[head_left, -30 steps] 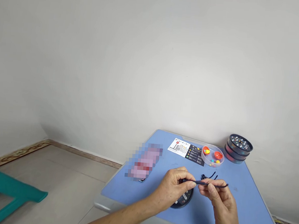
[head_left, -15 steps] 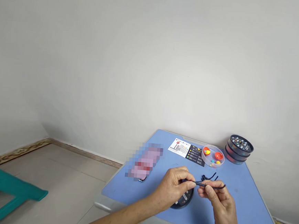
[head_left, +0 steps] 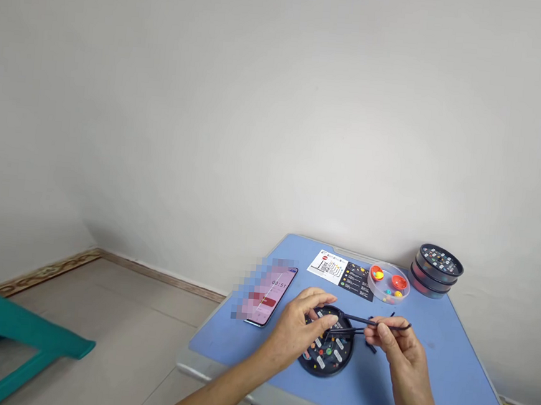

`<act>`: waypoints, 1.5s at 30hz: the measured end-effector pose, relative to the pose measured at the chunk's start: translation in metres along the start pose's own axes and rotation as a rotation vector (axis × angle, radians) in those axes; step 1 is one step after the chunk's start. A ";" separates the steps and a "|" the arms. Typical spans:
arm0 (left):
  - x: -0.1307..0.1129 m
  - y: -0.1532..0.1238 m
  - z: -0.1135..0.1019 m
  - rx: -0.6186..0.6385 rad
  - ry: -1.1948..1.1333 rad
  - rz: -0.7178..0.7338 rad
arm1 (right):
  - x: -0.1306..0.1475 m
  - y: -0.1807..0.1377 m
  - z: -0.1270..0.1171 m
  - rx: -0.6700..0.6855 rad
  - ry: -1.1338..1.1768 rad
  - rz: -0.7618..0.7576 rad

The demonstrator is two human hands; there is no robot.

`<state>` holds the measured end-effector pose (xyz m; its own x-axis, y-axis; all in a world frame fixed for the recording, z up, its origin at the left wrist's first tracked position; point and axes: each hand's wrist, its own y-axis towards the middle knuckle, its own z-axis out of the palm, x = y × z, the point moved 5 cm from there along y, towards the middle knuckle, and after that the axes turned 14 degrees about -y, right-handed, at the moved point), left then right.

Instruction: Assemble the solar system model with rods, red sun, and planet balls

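Several thin black rods (head_left: 357, 320) with bent ends are pinched between the thumb and fingers of my right hand (head_left: 399, 347). They point left over a round black lid (head_left: 331, 357) printed with coloured dots and white labels, lying on the blue table. My left hand (head_left: 302, 327) hovers at the lid's upper left, thumb and fingers apart, close to the rods' left ends. More black rods (head_left: 370, 346) lie on the table beneath the right hand, partly hidden by it.
A phone (head_left: 270, 299) with a timer lies to the left. Behind are a printed instruction sheet (head_left: 340, 273), a clear round dish (head_left: 387, 299) with orange half-shells and small balls, and stacked round black-lidded containers (head_left: 436, 272). A green plastic chair (head_left: 21, 326) stands at far left.
My left hand has let go of the black rods and moved slightly left, its fingers spreading. The rods in my right hand now fan apart. More of the lid shows.
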<state>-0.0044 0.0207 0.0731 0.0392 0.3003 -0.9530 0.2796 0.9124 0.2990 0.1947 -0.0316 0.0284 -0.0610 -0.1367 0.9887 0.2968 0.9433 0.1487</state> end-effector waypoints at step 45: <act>-0.023 -0.019 0.036 0.298 -0.268 -0.250 | 0.049 -0.033 0.013 0.055 -0.208 -0.377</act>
<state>0.0240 -0.0134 0.0876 0.1706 -0.0362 -0.9847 0.5738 0.8160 0.0695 0.1700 -0.0656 0.0715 -0.3480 -0.4157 0.8403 0.1662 0.8548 0.4917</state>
